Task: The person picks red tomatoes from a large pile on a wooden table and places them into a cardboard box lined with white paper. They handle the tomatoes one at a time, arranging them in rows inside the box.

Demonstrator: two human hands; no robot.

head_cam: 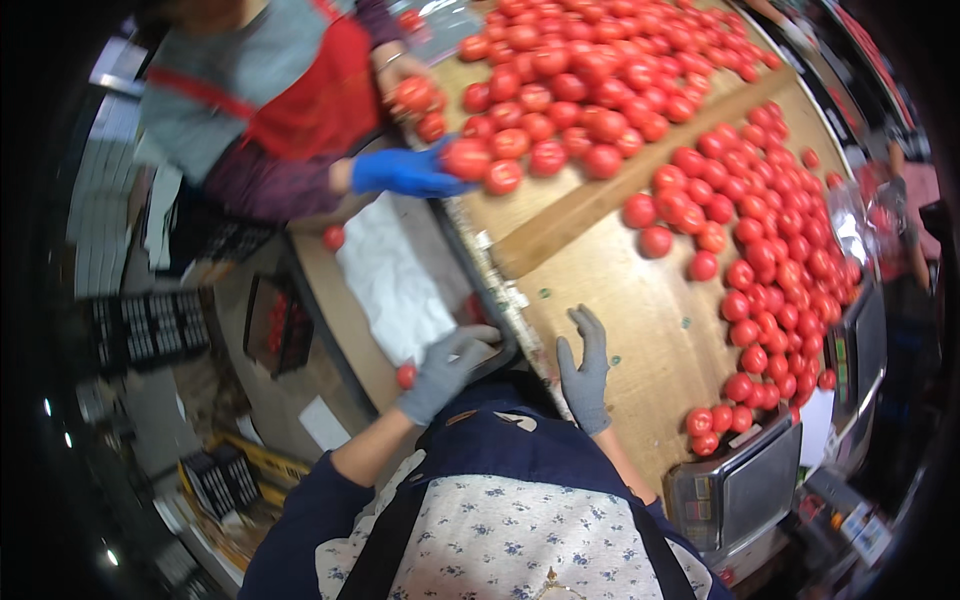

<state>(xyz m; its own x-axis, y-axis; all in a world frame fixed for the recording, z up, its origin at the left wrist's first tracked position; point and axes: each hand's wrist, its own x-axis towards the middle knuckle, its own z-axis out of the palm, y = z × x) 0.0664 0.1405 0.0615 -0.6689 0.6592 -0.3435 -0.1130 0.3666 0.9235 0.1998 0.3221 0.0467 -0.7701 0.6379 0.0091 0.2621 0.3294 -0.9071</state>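
Note:
My right hand (pixel 586 375), in a grey glove, hovers over or rests on the near part of a wooden sorting table (pixel 645 337). Its fingers are apart, with nothing in them. Left of the table's worn edge, my left hand (pixel 442 371), also gloved, reaches over the dark-rimmed bin (pixel 337 315). Nothing shows between its partly spread fingers. A single tomato (pixel 406 376) lies beside that hand, and white sheeting (pixel 394 274) covers part of the bin. The nearer tomato pile (pixel 772 247) spreads along the table's right side.
A wooden divider (pixel 637 176) separates the piles; a larger tomato heap (pixel 585 82) lies beyond. A co-worker's blue-gloved hand (pixel 405 171) holds a tomato (pixel 465 159); their other hand (pixel 405 79) holds several. A weighing scale (pixel 739 480) stands at right. Black crates (pixel 150 330) are at left.

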